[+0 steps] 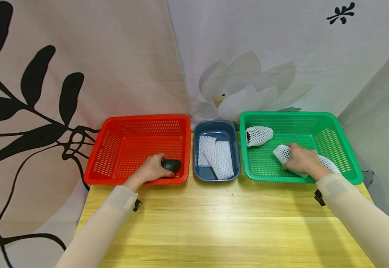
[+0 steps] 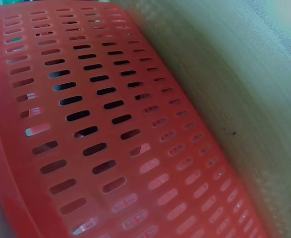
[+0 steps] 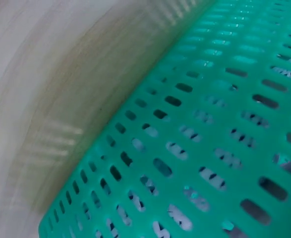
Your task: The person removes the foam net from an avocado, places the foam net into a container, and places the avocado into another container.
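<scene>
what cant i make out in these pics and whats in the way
Head view: left end of the dark object, covered by the left grip.
Head view: whether the white netting under the right grip is one piece; that grip covers its middle.
Head view: upper sleeves, cut off by the frame.
Left wrist view: what lies behind the red basket; its slotted wall shows only scraps.
Right wrist view: likewise, behind the green basket's wall.

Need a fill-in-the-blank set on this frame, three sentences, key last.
1. The red basket holds a dark rounded object gripped by the person's ____ hand.
2. Inside the green basket, the right hand grips a foam mesh sleeve coloured ____.
3. The blue bin stands ____ the two baskets.
Missing words: left; white; between
</scene>
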The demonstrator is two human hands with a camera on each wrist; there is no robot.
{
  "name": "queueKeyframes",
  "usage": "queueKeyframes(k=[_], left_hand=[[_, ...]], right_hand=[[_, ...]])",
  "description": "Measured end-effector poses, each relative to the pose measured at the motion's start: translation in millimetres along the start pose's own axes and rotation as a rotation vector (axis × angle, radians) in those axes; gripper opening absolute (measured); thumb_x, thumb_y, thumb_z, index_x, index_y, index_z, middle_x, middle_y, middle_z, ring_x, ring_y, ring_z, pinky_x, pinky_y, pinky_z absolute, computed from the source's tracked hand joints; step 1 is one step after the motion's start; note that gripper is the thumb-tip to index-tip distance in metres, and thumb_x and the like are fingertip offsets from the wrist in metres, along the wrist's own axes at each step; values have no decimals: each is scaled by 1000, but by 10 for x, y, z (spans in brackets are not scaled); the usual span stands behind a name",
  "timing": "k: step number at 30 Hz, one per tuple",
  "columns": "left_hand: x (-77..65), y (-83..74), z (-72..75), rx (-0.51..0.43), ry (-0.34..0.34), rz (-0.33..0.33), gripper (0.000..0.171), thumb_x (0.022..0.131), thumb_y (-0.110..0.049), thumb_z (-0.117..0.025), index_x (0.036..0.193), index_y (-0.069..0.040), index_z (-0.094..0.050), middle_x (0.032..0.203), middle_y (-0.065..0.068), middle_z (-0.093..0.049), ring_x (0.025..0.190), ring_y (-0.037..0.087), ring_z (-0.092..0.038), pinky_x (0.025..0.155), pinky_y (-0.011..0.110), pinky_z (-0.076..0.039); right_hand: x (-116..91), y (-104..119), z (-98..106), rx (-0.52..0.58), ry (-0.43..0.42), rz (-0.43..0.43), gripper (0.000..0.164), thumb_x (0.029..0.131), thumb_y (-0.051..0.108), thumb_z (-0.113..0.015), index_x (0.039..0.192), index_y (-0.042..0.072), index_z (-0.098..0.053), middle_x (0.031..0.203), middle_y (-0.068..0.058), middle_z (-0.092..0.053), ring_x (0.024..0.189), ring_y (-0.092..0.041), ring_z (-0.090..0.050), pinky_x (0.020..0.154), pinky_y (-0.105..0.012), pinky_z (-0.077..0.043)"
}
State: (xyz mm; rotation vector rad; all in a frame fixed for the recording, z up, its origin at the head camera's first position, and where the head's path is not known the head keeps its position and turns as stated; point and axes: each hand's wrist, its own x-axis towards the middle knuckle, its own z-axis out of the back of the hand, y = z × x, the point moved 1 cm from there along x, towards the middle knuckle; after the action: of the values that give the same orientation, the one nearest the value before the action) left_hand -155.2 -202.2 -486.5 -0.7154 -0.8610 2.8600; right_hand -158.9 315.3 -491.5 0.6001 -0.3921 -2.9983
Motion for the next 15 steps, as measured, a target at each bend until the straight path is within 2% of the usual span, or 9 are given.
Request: queueKeyframes(k=[8, 15], left_hand=[[2, -11, -1, -7, 11, 11, 55, 68, -33, -84, 108, -6, -56, 97, 10, -64, 85, 22, -60, 74, 38, -49], [6, 0, -3, -17, 22, 20, 55, 68, -32, -84, 108, -6, -56, 98, 11, -64, 86, 23, -60, 75, 39, -49]], right_hand=[[-43, 21, 50, 80, -81, 3, 96, 71, 36, -80, 138, -9, -28, 114, -31, -56, 96, -44, -56, 76, -58, -35], [-151, 111, 171, 146, -145, 71, 88, 72, 30, -80, 137, -7, -33, 114, -29, -53, 92, -40, -57, 68, -50, -47]])
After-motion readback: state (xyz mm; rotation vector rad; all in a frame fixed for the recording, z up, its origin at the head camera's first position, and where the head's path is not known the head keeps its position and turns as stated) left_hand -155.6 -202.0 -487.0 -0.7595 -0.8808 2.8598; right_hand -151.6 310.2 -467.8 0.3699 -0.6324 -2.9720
